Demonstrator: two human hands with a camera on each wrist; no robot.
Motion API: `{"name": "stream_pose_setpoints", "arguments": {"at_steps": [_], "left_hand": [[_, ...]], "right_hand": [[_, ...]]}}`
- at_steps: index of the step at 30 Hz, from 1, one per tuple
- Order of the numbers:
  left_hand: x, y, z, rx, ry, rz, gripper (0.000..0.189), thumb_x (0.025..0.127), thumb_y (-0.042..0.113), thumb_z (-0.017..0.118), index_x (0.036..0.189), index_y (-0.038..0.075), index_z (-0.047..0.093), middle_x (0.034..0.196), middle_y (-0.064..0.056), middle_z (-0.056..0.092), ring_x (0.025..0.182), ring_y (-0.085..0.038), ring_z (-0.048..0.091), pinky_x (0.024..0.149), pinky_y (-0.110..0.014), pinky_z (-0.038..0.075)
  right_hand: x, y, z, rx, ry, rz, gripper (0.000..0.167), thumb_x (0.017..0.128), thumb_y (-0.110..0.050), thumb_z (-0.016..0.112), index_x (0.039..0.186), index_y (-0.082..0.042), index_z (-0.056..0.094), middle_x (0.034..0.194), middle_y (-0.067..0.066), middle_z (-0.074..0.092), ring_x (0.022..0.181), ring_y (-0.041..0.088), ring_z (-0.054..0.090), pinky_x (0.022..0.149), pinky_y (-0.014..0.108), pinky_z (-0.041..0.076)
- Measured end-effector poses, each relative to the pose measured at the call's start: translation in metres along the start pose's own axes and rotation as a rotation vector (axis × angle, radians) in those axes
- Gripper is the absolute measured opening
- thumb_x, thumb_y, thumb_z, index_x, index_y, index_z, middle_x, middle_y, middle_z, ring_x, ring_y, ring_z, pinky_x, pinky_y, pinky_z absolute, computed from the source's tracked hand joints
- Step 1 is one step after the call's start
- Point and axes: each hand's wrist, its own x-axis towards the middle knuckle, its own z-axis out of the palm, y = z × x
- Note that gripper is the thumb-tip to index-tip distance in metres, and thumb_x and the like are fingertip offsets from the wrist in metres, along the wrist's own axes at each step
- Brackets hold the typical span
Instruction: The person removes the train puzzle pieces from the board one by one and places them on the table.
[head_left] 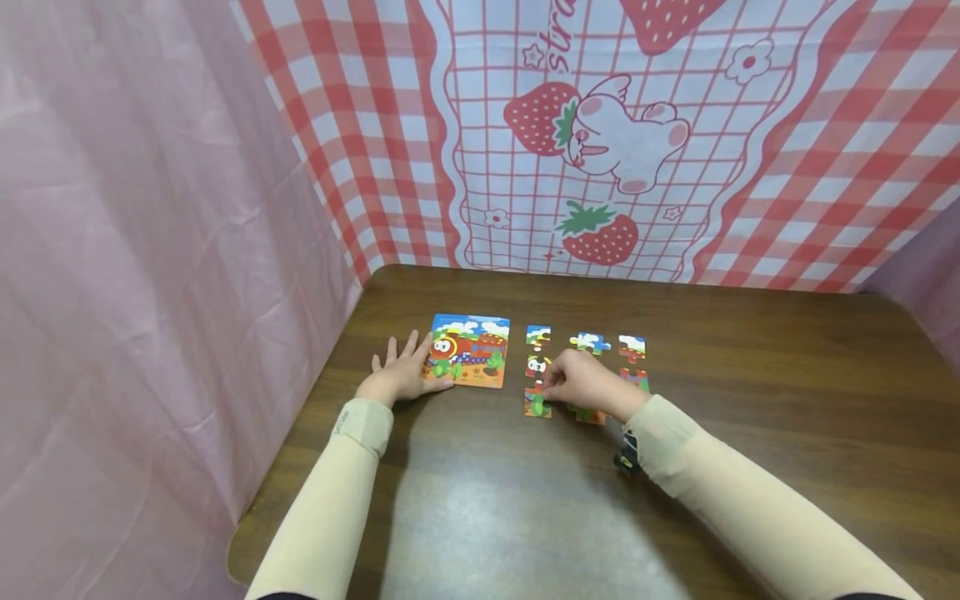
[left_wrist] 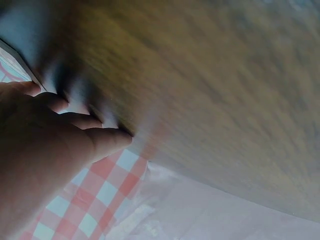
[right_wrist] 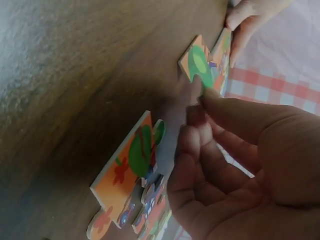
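Observation:
A square picture card [head_left: 468, 354] with a red cartoon train lies on the left of the table. My left hand [head_left: 401, 372] rests at its left edge, fingers spread and straight; in the left wrist view the fingertips touch the wooden surface. Right of the card, my right hand [head_left: 588, 385] pinches the inner edge of a corner puzzle piece [right_wrist: 198, 59] with a green bush on orange ground, between thumb and curled index finger. That piece lies below an eye piece [head_left: 537, 366] and a sky piece [head_left: 537, 335]. The right hand partly hides the middle pieces.
More puzzle pieces lie to the right: a cloud piece [head_left: 591, 342], a red-roof piece [head_left: 632, 347] and an orange-ground piece [right_wrist: 127, 165]. The brown wooden table [head_left: 480, 500] meets a checked strawberry cloth [head_left: 390, 142] behind and a pink curtain [head_left: 150, 250] at left.

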Motion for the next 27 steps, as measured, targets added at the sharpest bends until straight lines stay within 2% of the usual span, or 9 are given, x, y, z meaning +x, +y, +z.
{"name": "stream_pose_setpoints", "arguments": {"at_steps": [16, 22, 27], "left_hand": [[-0.001, 0.002, -0.001, 0.016, 0.008, 0.002, 0.102, 0.093, 0.069, 0.058, 0.166, 0.024, 0.003, 0.169, -0.011, -0.005, 0.149, -0.047, -0.012, 0.111, -0.072, -0.002], [-0.003, 0.004, -0.002, 0.014, 0.007, -0.004, 0.102, 0.093, 0.068, 0.059, 0.166, 0.025, 0.003, 0.169, -0.010, -0.005, 0.149, -0.046, -0.012, 0.112, -0.071, -0.002], [-0.004, 0.004, -0.002, 0.008, 0.006, -0.002, 0.102, 0.093, 0.068, 0.059, 0.166, 0.024, 0.004, 0.169, -0.011, -0.006, 0.149, -0.047, -0.012, 0.111, -0.072, -0.002]], "right_hand": [[0.003, -0.002, 0.007, -0.050, 0.024, 0.091, 0.031, 0.088, -0.011, 0.081, 0.063, -0.010, 0.063, 0.057, -0.002, 0.055, 0.052, 0.011, 0.047, 0.059, 0.030, 0.046], [0.004, -0.005, 0.010, -0.051, 0.062, 0.105, 0.045, 0.086, -0.012, 0.083, 0.054, -0.015, 0.052, 0.051, -0.006, 0.045, 0.048, 0.009, 0.041, 0.053, 0.027, 0.041], [0.006, -0.006, 0.012, -0.033, 0.069, 0.136, 0.052, 0.087, -0.007, 0.079, 0.051, -0.017, 0.042, 0.047, -0.007, 0.038, 0.046, 0.008, 0.034, 0.052, 0.026, 0.038]]}}
